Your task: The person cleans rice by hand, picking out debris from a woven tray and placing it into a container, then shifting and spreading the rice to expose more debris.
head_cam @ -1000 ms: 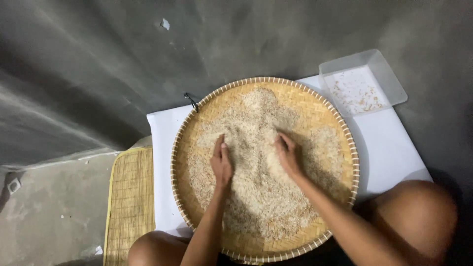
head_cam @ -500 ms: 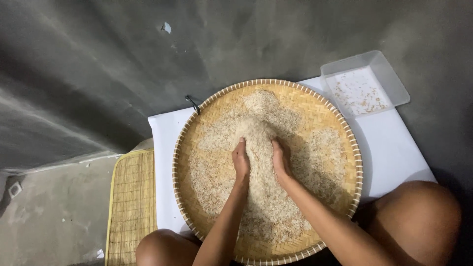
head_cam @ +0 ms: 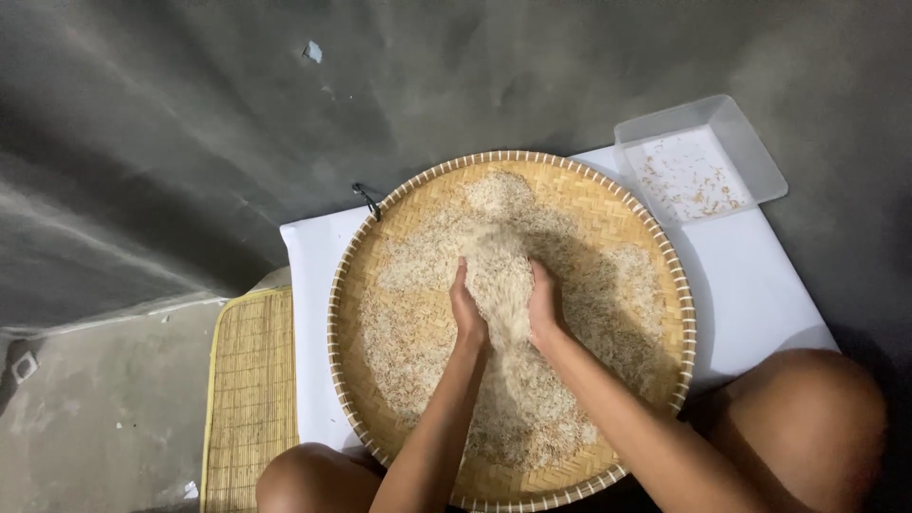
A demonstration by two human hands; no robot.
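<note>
**Rice heaped between two hands on a woven tray**

A grey concrete floor point(head_cam: 190, 142) is seen beneath a white board point(head_cam: 760, 294), on which a large round woven tray point(head_cam: 380, 247) is set. A bamboo mat point(head_cam: 252, 399) lies at the board's left edge, and a clear plastic box point(head_cam: 698, 161) holding a few husks rests at its far right corner. Rice point(head_cam: 579, 285) is spread across the tray, heaped at the middle. The heap is cupped between the left hand point(head_cam: 467, 313) and right hand point(head_cam: 544, 309), both held open with fingers together, nothing being clenched. Grains could be pushed over the tray's low rim if the heap is driven too far outward.
</note>
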